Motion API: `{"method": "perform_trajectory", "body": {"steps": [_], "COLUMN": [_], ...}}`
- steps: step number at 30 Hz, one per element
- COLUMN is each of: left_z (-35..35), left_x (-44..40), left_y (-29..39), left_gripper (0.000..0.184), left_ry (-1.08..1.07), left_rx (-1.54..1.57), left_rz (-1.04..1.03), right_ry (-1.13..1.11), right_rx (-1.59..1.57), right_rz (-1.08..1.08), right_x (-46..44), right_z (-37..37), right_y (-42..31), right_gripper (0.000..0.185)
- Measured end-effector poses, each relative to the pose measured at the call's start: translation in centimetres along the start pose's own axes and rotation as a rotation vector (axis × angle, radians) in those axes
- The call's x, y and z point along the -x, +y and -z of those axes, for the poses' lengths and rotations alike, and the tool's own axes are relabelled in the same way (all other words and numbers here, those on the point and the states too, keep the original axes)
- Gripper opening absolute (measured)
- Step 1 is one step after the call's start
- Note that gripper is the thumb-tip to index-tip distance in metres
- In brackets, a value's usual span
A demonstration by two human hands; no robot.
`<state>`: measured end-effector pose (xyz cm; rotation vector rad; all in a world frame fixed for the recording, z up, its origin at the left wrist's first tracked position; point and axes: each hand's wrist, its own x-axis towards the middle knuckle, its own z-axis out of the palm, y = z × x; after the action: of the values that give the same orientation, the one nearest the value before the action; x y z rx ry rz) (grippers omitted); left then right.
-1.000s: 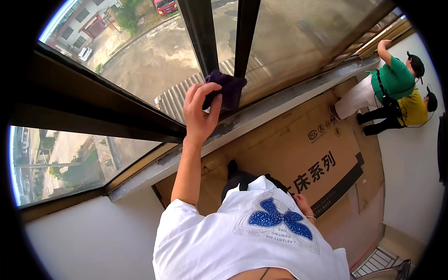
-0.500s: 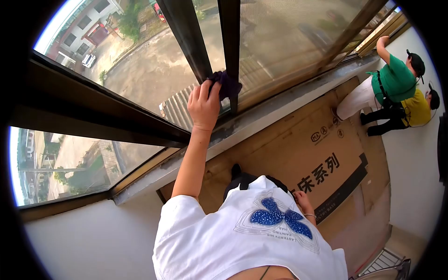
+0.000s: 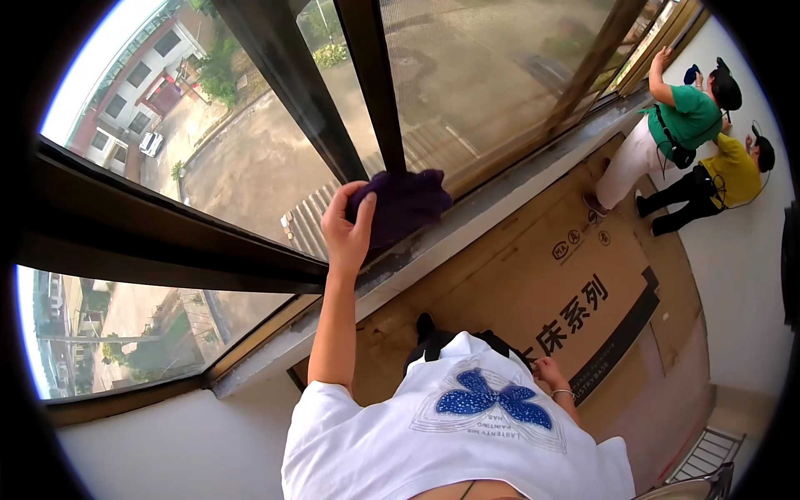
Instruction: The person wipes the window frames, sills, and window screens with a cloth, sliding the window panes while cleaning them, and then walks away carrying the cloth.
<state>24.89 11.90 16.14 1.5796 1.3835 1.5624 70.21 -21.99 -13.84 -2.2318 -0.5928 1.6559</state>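
Note:
A dark purple cloth [image 3: 408, 204] is pinched in my left hand [image 3: 346, 225], thumb against fingers. The cloth spreads to the right over the foot of the dark window frame [image 3: 371, 83], just above the sill [image 3: 467, 196]. Down by my waist on the right, my right hand [image 3: 548, 372] is closed with its fingers curled, a bracelet on the wrist. Whatever it may hold is too small to make out.
Flattened cardboard [image 3: 500, 275] with printed characters covers the floor. Farther right, a person in a green shirt [image 3: 692, 117] reaches toward the window, beside a person in a yellow shirt [image 3: 733, 171]. A metal rack [image 3: 708, 454] stands at lower right.
My left hand has moved down the window frame with the cloth, which now hangs wider. My right hand stays by my waist. The person in green has turned and shows a dark item near the head.

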Motion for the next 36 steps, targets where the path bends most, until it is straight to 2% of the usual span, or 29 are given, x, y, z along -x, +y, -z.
{"method": "perform_trajectory", "body": {"steps": [2, 3, 5, 6, 8, 10, 12, 14, 16, 18, 21, 28, 30, 32, 34, 35, 36], "left_z": [-0.1, 0.0, -0.4, -1.1, -2.5, -2.9, -3.7, -4.4, -5.3, -6.4, -7.2, -8.3, -8.2, -7.9, -7.9, -7.6, -7.2], "left_x": [-3.4, -5.1, -8.3, -9.8, -12.1, -11.5, -10.2, -7.6, -5.0, -2.7, 0.7, 4.5, 5.5, 8.0, 11.3, 12.2, 12.8], "left_y": [6.2, 9.1, 14.1, 14.7, 13.0, 11.7, 9.4, 5.3, 0.0, -5.2, -11.1, -16.8, -17.8, -18.8, -21.2, -20.6, -19.4], "left_gripper": [0.023, 0.025, 0.032, 0.031, 0.033, 0.034, 0.036, 0.037, 0.032, 0.024, 0.023, 0.032, 0.029, 0.029, 0.028, 0.028, 0.027], "left_ry": [0.307, 0.383, 0.472, 0.491, 0.512, 0.506, 0.492, 0.399, 0.325, 0.347, 0.199, 0.041, -0.105, -0.351, -0.385, -0.392, -0.311], "left_rx": [0.035, 0.008, -0.255, -0.325, -0.592, -0.623, -0.641, -0.783, -0.863, -0.866, -0.939, -0.913, -0.908, -0.926, -0.751, -0.752, -0.616], "left_rz": [-0.427, -0.59, -0.913, -0.989, -0.985, -0.976, -0.97, -0.843, -0.838, -0.883, -0.826, -0.722, -0.654, -0.415, 0.076, 0.073, 0.247], "right_ry": [0.003, 0.004, 0.016, 0.028, 0.048, 0.067, 0.154, 0.146, 0.136, 0.059, 0.042, 0.141, 0.137, 0.131, 0.124, 0.105, 0.086], "right_rx": [-0.026, -0.052, -0.065, -0.082, -0.046, -0.02, 0.147, 0.07, -0.004, -0.115, -0.148, -0.153, -0.154, -0.126, -0.104, -0.169, -0.236], "right_rz": [0.033, 0.06, 0.07, 0.091, 0.099, 0.11, 0.288, 0.214, 0.15, 0.026, 0.014, -0.03, 0.008, 0.047, 0.084, 0.103, 0.124], "right_x": [-0.7, -0.8, -0.4, -0.1, -0.3, -0.8, -2.3, -2.4, -1.8, -0.1, 1.2, 5.3, 6.0, 6.2, 6.4, 6.8, 7.0], "right_z": [-0.6, -0.9, -1.6, -1.8, -2.1, -3.0, -3.4, -3.4, -3.5, -3.0, -2.4, -1.5, -1.7, -2.2, -3.2, -4.0, -4.9], "right_y": [-1.5, -2.0, -3.7, -4.1, -4.2, -3.5, -0.4, 1.5, 1.5, 0.3, 0.0, -1.0, -1.0, -1.4, -2.4, -4.0, -5.7], "right_gripper": [0.018, 0.017, 0.017, 0.018, 0.019, 0.02, 0.022, 0.023, 0.023, 0.02, 0.019, 0.017, 0.018, 0.019, 0.019, 0.021, 0.023]}}
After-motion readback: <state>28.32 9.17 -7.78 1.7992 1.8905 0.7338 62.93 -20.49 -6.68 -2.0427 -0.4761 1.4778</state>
